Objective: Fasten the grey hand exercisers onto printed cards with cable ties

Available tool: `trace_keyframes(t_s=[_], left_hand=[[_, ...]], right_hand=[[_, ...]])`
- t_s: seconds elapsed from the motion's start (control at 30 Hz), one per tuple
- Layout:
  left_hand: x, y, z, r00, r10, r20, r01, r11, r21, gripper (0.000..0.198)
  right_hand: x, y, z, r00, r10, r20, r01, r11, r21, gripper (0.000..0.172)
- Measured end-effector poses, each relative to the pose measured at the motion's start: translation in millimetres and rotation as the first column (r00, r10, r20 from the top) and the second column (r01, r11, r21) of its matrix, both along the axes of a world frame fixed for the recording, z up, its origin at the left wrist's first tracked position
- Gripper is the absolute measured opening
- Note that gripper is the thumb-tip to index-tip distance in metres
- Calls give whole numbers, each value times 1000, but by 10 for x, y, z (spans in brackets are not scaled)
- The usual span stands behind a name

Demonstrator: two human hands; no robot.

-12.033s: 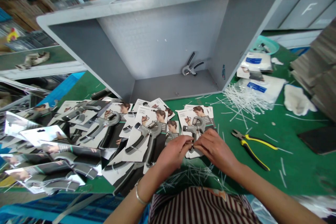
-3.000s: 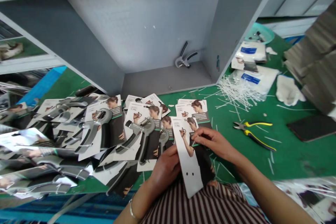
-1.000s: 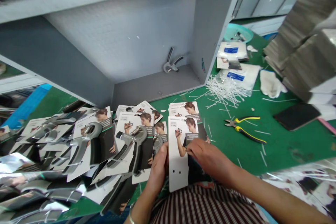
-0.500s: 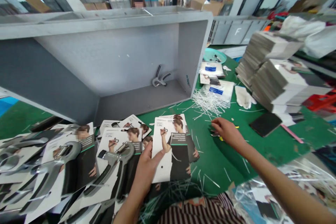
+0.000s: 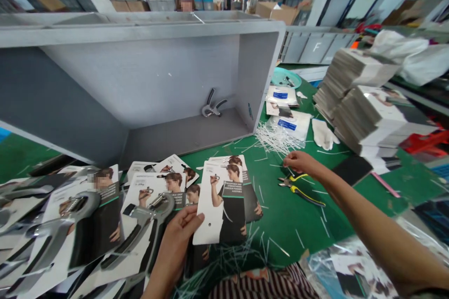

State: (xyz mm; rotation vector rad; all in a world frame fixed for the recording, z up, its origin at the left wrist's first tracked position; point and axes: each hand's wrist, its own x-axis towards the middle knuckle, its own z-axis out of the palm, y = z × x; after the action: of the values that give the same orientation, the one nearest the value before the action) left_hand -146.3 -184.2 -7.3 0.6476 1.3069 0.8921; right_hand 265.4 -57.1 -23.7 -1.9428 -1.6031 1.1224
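Note:
My left hand (image 5: 174,243) grips the lower left edge of a printed backing card (image 5: 220,203) that has no hand gripper on it, held just above the green table (image 5: 291,224). My right hand (image 5: 300,162) reaches out to the right, fingers pinched together by the pile of white cable ties (image 5: 275,138). What the fingers hold is too small to make out. Yellow-handled pliers (image 5: 298,188) lie just below that hand. Carded grey hand grippers (image 5: 147,217) lie spread at the left.
A grey open-fronted box (image 5: 157,84) stands behind, with one loose hand gripper (image 5: 211,104) inside. Tall stacks of cards (image 5: 365,103), a white glove (image 5: 324,133), bagged ties (image 5: 289,124) and a dark pad (image 5: 352,168) sit at the right. Another person stands behind the box.
My right hand left the card and moved right toward the cable ties, uncovering the pliers. My left hand keeps the card. The view rose and swung right.

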Motion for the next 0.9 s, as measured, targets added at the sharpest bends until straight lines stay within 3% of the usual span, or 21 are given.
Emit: trace_keyframes(t_s=[0.13, 0.2, 0.3, 0.4, 0.47, 0.7, 0.8, 0.9], left_hand=[[-74, 212, 153, 987, 38, -159, -27, 997, 71, 45], [-107, 286, 224, 977, -9, -213, 26, 997, 76, 46], [-116, 296, 261, 958, -203, -203, 214, 976, 31, 47], [-44, 191, 204, 893, -439, -99, 442, 897, 7, 42], [39, 88, 150, 863, -505, -30, 505, 863, 9, 39], [166, -204, 111, 927, -370, 55, 370, 929, 2, 42], [123, -196, 121, 948, -314, 47, 313, 949, 21, 43], [111, -110, 140, 974, -228, -7, 228, 970, 90, 40]], right_hand=[[41, -318, 111, 959, -14, -283, 13, 1000, -5, 35], [-32, -449, 94, 865, -63, -497, 49, 998, -43, 40], [-229, -558, 6, 684, -188, -705, 154, 982, -113, 39], [-502, -607, -56, 672, -226, -705, 242, 967, -80, 30], [-707, -643, -37, 669, -226, -708, 281, 959, -40, 26], [-1195, -790, 166, 531, -239, -813, 320, 945, -68, 26], [-1251, -815, 223, 531, -190, -825, 324, 946, -10, 23], [-1323, -883, 352, 582, -87, -808, 322, 938, 132, 17]])
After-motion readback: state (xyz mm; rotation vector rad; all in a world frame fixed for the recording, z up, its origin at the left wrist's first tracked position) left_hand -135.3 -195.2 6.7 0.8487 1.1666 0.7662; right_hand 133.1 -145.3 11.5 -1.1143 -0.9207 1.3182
